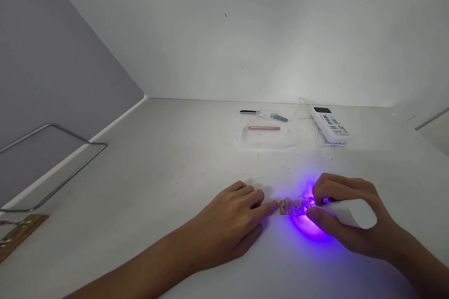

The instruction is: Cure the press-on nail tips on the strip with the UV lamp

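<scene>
Head view: what does the right hand (368, 240) have?

A white lamp (351, 213), gripped between thumb and fingers, its blunt end towards the wrist. A violet glow (314, 231) spills over the tabletop (150, 173) under the fingertips.

And the left hand (235, 222)?

Loosely curled, gripping nothing that I can see — only the index finger reaches out, its tip touching the near end of a small translucent strip (288, 207).

Where exactly is that strip?

On the tabletop between the two hands, its right end in the violet light. Fingers hide that end, so I can't tell its shape.

Anything behind?

A pink stick (264, 127), and beyond it a slim tool with dark ends (248, 112). To their right lies a white device (331, 126) with a printed label — a thin white cable (318, 136) runs beside it.
</scene>
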`<state>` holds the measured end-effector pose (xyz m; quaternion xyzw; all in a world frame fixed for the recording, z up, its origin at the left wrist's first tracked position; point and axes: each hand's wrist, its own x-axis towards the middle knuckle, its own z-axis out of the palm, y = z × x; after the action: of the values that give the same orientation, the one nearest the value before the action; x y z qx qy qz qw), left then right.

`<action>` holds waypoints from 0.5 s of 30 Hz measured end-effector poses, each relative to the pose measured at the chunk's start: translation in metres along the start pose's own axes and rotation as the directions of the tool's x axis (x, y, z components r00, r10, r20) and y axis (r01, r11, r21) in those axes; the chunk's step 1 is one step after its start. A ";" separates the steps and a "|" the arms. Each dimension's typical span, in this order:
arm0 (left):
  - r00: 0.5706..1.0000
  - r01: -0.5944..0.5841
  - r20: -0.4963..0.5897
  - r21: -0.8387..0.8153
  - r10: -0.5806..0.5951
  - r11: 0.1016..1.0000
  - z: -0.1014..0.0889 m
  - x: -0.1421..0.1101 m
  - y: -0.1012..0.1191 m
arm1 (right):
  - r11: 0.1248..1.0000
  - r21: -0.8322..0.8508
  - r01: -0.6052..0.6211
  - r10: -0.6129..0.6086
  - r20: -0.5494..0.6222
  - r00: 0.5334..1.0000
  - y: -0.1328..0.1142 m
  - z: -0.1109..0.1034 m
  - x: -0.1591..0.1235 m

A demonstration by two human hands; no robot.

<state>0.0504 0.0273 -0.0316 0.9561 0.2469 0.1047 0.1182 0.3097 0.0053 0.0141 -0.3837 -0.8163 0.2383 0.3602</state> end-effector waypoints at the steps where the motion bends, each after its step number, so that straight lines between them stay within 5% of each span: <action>1: 1.000 -0.001 -0.003 0.001 0.001 1.000 0.000 0.000 0.000 | 1.000 -0.005 0.001 -0.001 -0.001 1.000 0.000 0.000 0.000; 15: 1.000 -0.009 -0.010 0.006 0.009 1.000 -0.002 0.001 0.000 | 1.000 -0.030 0.010 -0.010 0.000 1.000 -0.002 0.000 0.002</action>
<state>0.0511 0.0279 -0.0295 0.9571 0.2433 0.1095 0.1133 0.3081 0.0059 0.0161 -0.3850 -0.8216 0.2245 0.3555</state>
